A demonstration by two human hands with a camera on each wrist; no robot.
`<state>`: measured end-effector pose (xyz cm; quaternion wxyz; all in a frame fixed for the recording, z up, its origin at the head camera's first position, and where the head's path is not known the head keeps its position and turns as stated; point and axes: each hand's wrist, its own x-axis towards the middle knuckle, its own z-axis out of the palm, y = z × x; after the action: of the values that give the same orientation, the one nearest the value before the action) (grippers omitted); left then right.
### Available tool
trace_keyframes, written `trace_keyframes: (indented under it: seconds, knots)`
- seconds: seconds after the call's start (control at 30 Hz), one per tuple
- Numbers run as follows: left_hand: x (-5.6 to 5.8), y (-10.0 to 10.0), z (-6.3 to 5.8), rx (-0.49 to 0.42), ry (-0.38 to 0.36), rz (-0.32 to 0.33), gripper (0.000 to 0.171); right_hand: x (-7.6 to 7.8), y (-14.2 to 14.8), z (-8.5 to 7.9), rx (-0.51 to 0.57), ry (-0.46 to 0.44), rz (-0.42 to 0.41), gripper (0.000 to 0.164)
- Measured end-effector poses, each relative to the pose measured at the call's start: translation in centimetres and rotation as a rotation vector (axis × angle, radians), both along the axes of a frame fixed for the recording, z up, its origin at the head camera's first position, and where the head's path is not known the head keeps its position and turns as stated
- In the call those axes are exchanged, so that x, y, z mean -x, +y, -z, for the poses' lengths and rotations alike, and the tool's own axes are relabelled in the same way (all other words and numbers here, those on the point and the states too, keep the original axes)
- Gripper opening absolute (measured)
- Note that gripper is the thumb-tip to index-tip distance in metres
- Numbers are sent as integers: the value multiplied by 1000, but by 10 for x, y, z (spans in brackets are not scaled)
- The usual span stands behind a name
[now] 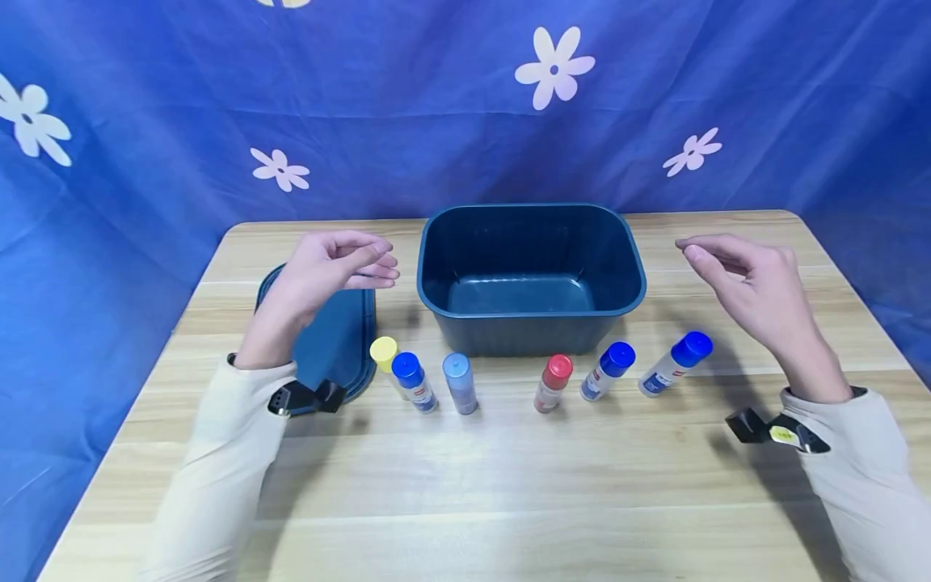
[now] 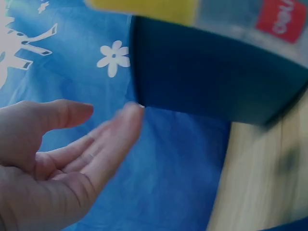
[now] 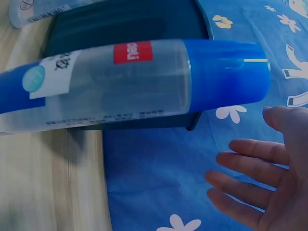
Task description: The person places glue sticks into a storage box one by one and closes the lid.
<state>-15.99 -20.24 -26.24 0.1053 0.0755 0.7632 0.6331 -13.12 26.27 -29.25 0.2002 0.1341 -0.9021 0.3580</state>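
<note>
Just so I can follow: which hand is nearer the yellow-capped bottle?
Left. The left hand hangs slightly left of the yellow-capped bottle; the right hand is farther off, right of the bin.

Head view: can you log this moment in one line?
left hand: raised, holds nothing; right hand: raised, holds nothing; dark bin: nothing seen inside; capped bottles: six, standing outside bin

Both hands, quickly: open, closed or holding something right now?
Left hand: open, holding nothing, thumb apart from the fingers.
Right hand: open, holding nothing, apart from the rightmost clear cylindrical tube with blue cap.
</note>
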Motion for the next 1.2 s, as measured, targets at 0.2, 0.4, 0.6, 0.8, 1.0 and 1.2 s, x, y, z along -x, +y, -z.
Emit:
trace_keyframes:
  seconds: [0.2,0.4,0.6,0.8,1.0,1.2]
  knots:
    - [5,7,13,-204,-10,-69,12,-12,3,4,58,-23,-21,20]
    - [9,5,19,-418,-7,-85,11,-23,5,9,117,-55,-53,19]
    - [10,-3,15,-691,-67,-73,15,-32,8,15,178,-84,-159,20]
    - [13,-3,20,-538,-133,67,19,-37,11,21,163,-150,-247,22]
    - [19,-1,33,-267,-237,166,19,-38,15,18,137,-237,-350,32]
    - [21,-1,34,-237,-242,203,19,-39,24,12,103,-272,-416,49]
